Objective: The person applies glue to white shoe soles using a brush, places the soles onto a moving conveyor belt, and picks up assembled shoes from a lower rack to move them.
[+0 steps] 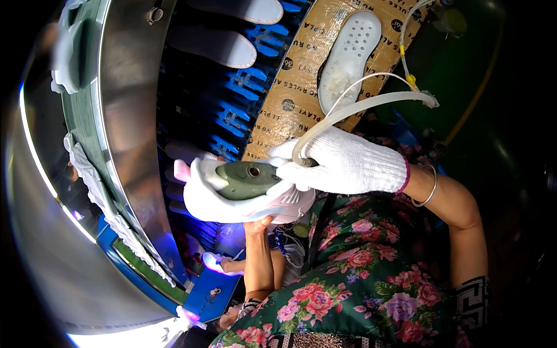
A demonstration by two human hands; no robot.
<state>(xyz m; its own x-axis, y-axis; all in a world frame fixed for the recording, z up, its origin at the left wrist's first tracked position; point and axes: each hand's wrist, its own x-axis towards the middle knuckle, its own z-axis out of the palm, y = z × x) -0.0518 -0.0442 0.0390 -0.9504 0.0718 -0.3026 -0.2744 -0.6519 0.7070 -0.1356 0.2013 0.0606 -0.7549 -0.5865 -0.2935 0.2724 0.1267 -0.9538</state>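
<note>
Before me, strong light is falling on the white-gloved right hand [351, 162] and the shoe [243, 206], bleaching their palest surfaces, while a violet-blue glow is tinting the blue surface [232, 235] below. Glare is marking the curved metal panel [130, 110] and whitening the lower left, as the far right is sinking into shadow. The fisheye rim is bending straight edges, blurring the upper left and fading to black at the corners.

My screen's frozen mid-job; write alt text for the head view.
A bare left hand holds a white shoe with a dark-green form inside, while the white-gloved right hand is at the shoe, a curved pale hose at its fingers. Beyond, a pale sole lies on a tan printed surface.
</note>
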